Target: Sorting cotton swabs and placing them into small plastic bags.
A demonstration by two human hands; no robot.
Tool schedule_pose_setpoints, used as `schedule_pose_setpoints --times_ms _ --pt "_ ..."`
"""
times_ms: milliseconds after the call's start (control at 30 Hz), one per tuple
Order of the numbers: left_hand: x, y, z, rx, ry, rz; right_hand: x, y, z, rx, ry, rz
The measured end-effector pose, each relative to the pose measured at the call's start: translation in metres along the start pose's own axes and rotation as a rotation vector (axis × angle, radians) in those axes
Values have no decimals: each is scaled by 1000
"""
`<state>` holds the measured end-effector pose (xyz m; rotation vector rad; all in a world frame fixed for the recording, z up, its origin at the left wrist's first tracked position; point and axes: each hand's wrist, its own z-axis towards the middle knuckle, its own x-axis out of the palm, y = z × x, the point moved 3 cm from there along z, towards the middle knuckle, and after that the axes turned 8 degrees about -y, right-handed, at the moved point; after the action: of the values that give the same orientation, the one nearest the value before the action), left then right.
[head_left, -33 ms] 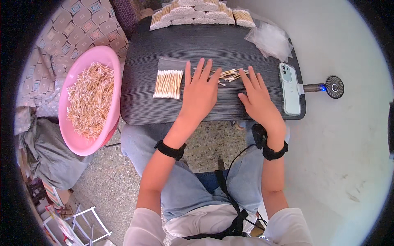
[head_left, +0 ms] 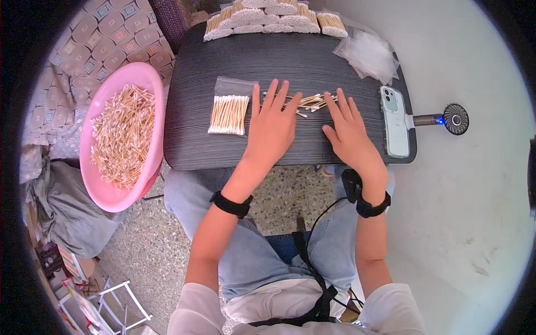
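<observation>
My left hand (head_left: 272, 125) lies flat, fingers spread, on a small dark table (head_left: 290, 61). My right hand (head_left: 349, 131) lies flat beside it, also with the fingers apart. A loose heap of wooden cotton swabs (head_left: 310, 102) sits between and just beyond the fingertips of both hands. Just left of my left hand is a clear bag packed with cotton swabs (head_left: 229, 111). Neither hand grips anything.
A pink basin (head_left: 120, 196) full of loose swabs stands left of the table. Several filled bags (head_left: 268, 17) line the far edge, with empty clear bags (head_left: 368, 53) at the far right. A phone (head_left: 395, 123) and a small handheld fan (head_left: 455, 119) lie on the right.
</observation>
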<state>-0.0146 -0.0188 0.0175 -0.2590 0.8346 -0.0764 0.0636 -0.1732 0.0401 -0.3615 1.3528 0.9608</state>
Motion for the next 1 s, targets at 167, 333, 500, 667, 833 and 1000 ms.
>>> schedule_pose_setpoints --times_ms 167,333,500,667,833,1000 --pt "3 9 0 -36 6 -138 17 5 14 -6 -54 47" --pt "-2 9 2 -115 -48 -239 26 2 21 -130 -180 100" --pt "-4 12 3 -158 -75 -300 24 0 25 -150 -331 226" --pt "-6 14 7 -126 -130 -276 21 4 26 -134 -409 286" --pt "-6 13 10 -147 -90 -296 20 5 29 -98 -416 363" --pt "0 17 14 -163 -66 -335 22 -1 36 -89 -383 365"
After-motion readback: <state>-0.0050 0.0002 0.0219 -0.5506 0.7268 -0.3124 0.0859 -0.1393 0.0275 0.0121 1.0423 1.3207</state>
